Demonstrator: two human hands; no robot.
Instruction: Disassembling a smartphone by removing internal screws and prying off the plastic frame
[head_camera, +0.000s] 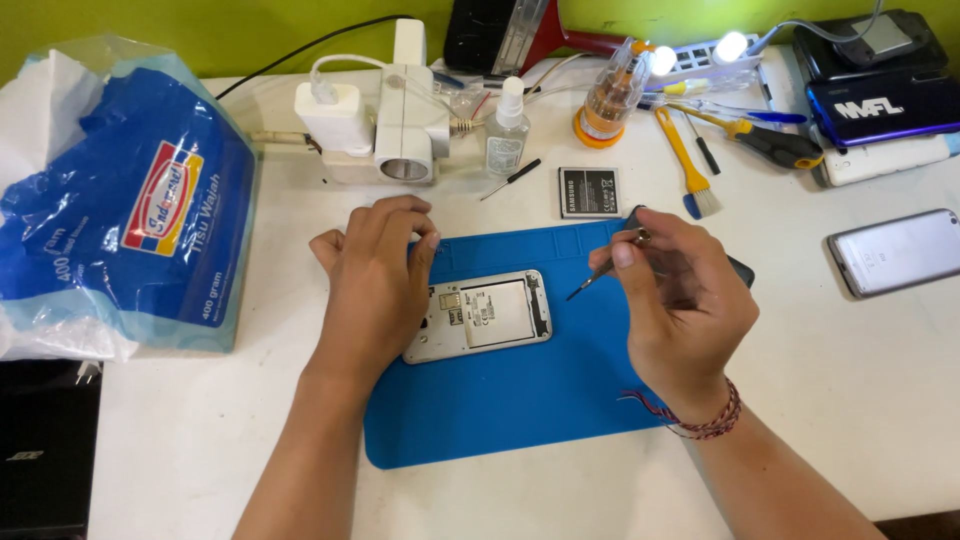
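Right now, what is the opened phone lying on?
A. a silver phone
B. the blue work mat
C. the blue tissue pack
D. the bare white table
B: the opened phone lies back-up on the blue work mat, with the left hand steadying its left end.

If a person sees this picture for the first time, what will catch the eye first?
Probably the opened phone with its back cover off, lying on the blue mat at the centre; the left hand steadies it while the right hand points a small screwdriver at it. The big blue tissue pack at far left also stands out.
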